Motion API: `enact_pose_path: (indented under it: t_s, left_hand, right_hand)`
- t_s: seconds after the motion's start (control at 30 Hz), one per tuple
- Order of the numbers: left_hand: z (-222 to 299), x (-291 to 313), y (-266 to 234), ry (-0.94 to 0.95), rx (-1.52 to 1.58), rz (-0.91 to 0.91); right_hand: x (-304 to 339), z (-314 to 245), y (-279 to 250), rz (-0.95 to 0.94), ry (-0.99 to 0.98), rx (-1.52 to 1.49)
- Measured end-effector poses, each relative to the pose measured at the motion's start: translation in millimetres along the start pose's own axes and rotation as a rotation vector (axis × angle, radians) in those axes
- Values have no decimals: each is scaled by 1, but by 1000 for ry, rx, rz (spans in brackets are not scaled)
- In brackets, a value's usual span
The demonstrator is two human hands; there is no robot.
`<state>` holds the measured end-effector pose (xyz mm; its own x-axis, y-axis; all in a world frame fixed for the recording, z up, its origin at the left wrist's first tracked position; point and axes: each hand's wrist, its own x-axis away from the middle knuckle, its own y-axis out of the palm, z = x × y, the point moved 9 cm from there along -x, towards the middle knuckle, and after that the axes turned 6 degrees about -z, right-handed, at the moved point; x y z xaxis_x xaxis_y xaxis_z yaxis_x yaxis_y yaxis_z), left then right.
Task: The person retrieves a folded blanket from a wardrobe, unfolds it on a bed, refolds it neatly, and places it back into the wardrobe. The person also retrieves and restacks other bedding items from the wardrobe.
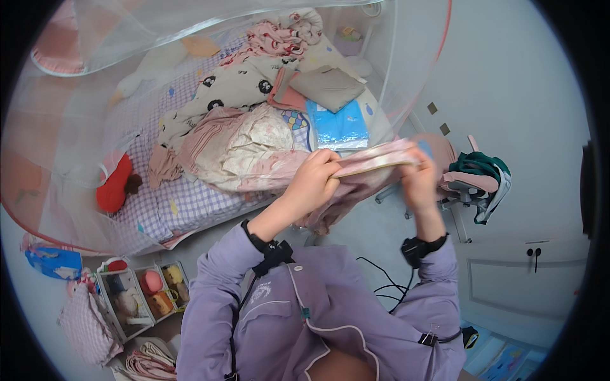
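Observation:
A pale pink and cream patterned garment (254,146) trails from the bed up to my hands; its exact kind is unclear. My left hand (314,179) pinches its edge near the middle. Farther right, my right hand (420,178), slightly smeared by motion, grips the other end of the same edge. Between the two hands the edge runs taut in a narrow strip, and a darker pink fold hangs below it. Just beyond the strip, a blue plastic-wrapped package (340,124) lies on the bed beside a grey-beige folded cloth (329,87).
A mesh canopy (57,159) encloses the checked bed (190,206). A red plush toy (114,184) rests near its left edge. Toy shelves (136,295) stand lower left. At right are a pink chair (470,182) with a green-and-white item over it and a white cabinet (508,279).

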<state>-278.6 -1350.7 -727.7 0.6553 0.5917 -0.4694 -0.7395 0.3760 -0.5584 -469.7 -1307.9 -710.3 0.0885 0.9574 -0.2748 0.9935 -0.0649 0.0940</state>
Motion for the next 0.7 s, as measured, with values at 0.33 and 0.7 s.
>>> enact_pose_path:
  t_s: [0.33,0.7]
  left_hand:
    - [-171,76,18,-476,-512,10]
    - [-204,93,-126,-705,-598,47]
  right_hand:
    - [11,-174,-179,406,-353,328]
    - [4,-143,-318,521,-157,610]
